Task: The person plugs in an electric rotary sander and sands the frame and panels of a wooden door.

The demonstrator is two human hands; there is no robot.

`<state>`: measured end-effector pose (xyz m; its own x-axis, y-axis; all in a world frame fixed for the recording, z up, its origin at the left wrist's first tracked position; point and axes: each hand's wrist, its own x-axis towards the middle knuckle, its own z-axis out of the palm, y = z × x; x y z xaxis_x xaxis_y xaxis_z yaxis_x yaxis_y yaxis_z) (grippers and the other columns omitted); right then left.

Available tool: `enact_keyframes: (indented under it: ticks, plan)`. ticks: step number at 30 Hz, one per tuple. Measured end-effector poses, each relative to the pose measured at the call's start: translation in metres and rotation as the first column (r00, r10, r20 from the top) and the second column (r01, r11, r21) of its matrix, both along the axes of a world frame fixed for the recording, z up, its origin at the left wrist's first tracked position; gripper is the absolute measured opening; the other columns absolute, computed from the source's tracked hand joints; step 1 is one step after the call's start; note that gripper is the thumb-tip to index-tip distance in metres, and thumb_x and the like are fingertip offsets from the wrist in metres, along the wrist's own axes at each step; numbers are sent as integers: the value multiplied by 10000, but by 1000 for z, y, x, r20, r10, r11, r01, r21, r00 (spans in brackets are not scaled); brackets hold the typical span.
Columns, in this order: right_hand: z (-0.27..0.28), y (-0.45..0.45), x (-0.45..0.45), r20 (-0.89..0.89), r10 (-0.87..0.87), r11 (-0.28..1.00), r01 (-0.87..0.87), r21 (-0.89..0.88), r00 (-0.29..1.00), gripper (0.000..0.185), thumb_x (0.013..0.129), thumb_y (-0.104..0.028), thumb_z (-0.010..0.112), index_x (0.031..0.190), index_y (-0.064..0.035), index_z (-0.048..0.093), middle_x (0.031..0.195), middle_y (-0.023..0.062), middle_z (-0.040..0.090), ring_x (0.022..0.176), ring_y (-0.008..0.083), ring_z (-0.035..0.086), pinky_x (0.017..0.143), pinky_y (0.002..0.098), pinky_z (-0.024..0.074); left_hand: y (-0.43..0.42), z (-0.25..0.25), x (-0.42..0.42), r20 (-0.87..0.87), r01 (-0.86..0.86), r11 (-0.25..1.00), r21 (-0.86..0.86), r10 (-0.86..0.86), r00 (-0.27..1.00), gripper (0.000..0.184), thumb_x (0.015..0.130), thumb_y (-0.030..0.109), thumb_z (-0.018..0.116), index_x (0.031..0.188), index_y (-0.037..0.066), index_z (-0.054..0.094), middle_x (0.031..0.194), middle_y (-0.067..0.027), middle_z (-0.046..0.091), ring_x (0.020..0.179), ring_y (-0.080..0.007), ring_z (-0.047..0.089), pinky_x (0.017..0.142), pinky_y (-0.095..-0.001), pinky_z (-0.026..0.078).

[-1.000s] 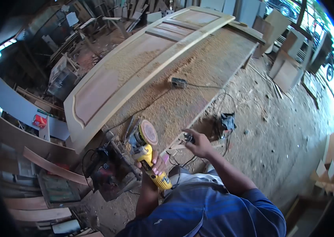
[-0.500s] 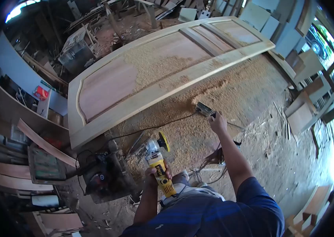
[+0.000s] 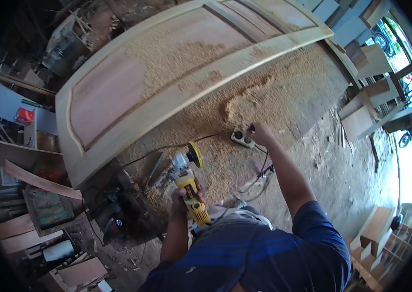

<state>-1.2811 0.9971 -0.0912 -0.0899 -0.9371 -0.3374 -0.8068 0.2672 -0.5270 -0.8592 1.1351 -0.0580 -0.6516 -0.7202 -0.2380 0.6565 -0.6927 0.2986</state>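
Note:
My left hand (image 3: 179,198) is wrapped round the body of a yellow angle grinder (image 3: 194,202). The grinder's head points away from me and carries a yellow-rimmed round sanding disc (image 3: 195,155). On the sawdust-covered tabletop lies a pale power strip (image 3: 241,138) with round sockets and a cord. My right hand (image 3: 261,134) is closed on a small black plug (image 3: 251,128) at the strip's right end. Whether the plug sits in a socket or just above it, I cannot tell. A large carved wooden door panel (image 3: 103,109) lies behind, strewn with wood shavings.
A heap of sawdust (image 3: 250,100) spreads across the tabletop (image 3: 308,109). To the left stands a dark, dusty machine (image 3: 123,214). Cords hang off the table's near edge. Wooden boards (image 3: 362,119) lean at the right, and offcuts (image 3: 77,272) lie at the lower left.
My view has shifted, so the door panel sits further left and higher. The power strip's sockets now face up, and my right hand is at its right end. The grinder stays in my left hand.

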Motion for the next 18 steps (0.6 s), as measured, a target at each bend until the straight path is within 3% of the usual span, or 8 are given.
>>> enact_keyframes:
  ticks: [2,3,6,9,12,15,18]
  plan:
    - [17,12,10,-110,-56,993,44,-106,992,547,885,-454,805,1136,22,704,1114,264,745,1109,415,705,936,493,540,-4,-8,0,1,-2,1000,-30,2,1000,603,755,417,751,1155,-18,634,875,-168,707,783,-295,721,719,-428,612]
    - [36,21,15,-127,-24,995,11,-103,992,562,944,-400,735,1297,30,654,1219,281,709,1195,437,661,1001,493,523,-8,-9,0,4,-9,998,-54,10,1000,603,758,418,751,1156,-19,635,874,-169,709,782,-294,722,721,-424,612]
    - [17,48,-6,38,168,929,-146,-341,985,572,1007,-327,645,1452,24,569,1262,301,683,1237,447,636,1054,501,502,-12,-4,-2,87,13,998,-57,-8,996,594,755,459,757,1112,5,620,833,-128,696,736,-273,712,721,-406,593]
    - [56,68,20,-34,103,986,-106,-126,994,617,1048,-269,577,1596,-27,430,1314,321,648,1285,446,609,1070,514,484,-16,-6,-5,72,17,998,-68,-12,997,597,757,425,750,1148,-10,634,862,-156,706,768,-285,724,727,-409,607]
    - [61,67,23,-176,212,976,-219,-20,961,541,1059,-253,571,1551,-57,459,1229,301,695,1226,459,651,1007,531,521,-19,-12,-9,50,37,996,-76,-33,998,593,755,393,754,1167,-18,640,885,-169,714,779,-293,736,731,-414,618]
    - [68,52,21,-155,187,982,-183,40,970,384,1037,-206,596,1397,-77,565,1075,252,749,1081,452,724,909,523,571,-18,-3,-15,106,36,998,-49,-31,994,579,747,373,764,1159,-17,645,894,-163,721,775,-291,744,733,-414,626]
    - [67,39,25,-383,416,908,-397,134,825,224,998,-118,609,1212,-60,634,932,198,763,939,417,767,846,509,605,-18,6,-20,227,26,998,-58,-12,974,559,735,345,776,1149,-11,657,904,-153,730,780,-285,750,743,-412,631]
